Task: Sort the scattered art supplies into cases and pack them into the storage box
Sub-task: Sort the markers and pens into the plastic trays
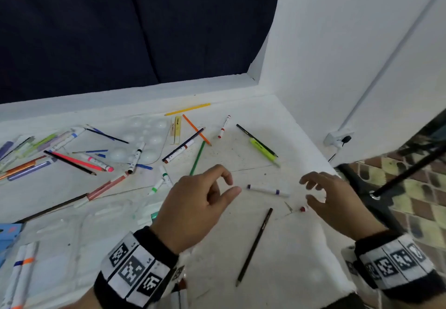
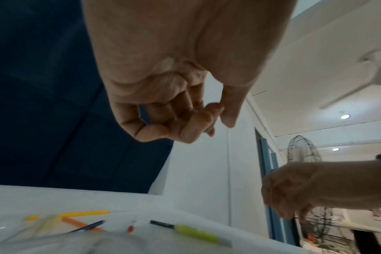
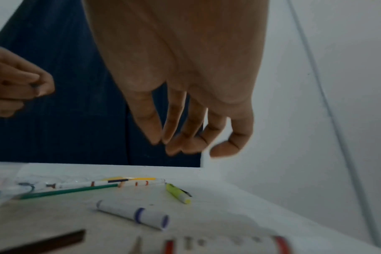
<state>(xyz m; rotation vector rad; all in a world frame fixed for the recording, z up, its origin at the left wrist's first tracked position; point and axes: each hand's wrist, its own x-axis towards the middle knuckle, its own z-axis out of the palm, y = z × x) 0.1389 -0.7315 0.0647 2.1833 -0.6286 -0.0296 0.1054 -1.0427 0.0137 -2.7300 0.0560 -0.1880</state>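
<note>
1. Two hands hover over the counter [image 1: 241,248]: left hand [image 1: 193,202] loosely curled, right hand [image 1: 337,200] with fingers spread, both holding nothing.
2. Purple marker [image 1: 268,190] lies between them, at 3 o'clock from the left hand.
3. Probably light, stiff, rolls easily; pinch it mid-barrel.

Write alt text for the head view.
Two bare hands, left hand and right hand, hover empty over a white marker with purple bands on a white table strewn with coloured pencils and markers.
</note>
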